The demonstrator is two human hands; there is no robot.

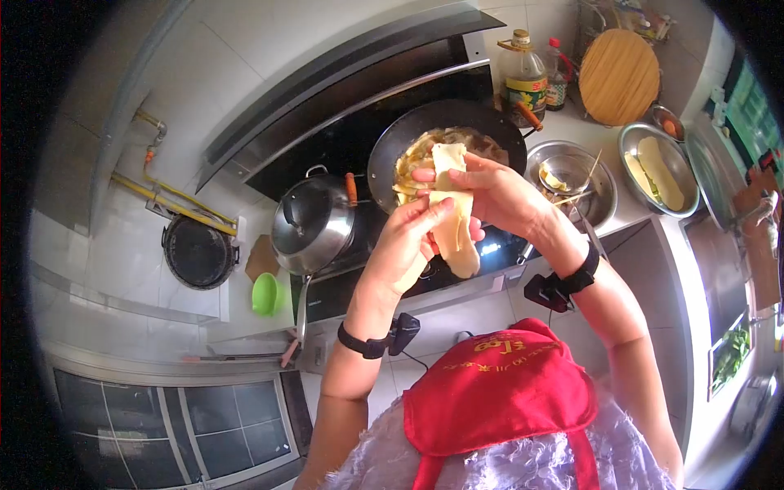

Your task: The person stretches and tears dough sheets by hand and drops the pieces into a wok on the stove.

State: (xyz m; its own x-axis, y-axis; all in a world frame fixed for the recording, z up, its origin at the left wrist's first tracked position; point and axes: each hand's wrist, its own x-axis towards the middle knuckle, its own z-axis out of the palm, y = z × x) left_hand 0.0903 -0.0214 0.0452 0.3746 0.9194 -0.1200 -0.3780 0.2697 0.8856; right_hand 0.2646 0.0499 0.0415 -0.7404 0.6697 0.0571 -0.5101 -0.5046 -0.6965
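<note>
A long, pale yellow strip of dough [453, 237] hangs from both my hands above the near side of the wok. My left hand [407, 245] pinches its middle between thumb and fingers. Higher up, my right hand [508, 196] grips the upper part, with the thumb on top. The lower end droops free over the stove's front edge. Under the hands, the black wok [389, 139] holds a brownish stew with yellowish pieces along its side; my hands cover part of it.
Left of the wok stands a lidded steel pan [314, 237]. To the right are a steel basin [600, 216] with a smaller bowl and chopsticks, and a metal bowl [692, 196] with more dough. Behind them stand an oil bottle [525, 77] and round cutting board [618, 77]. A green bowl [267, 294] sits left.
</note>
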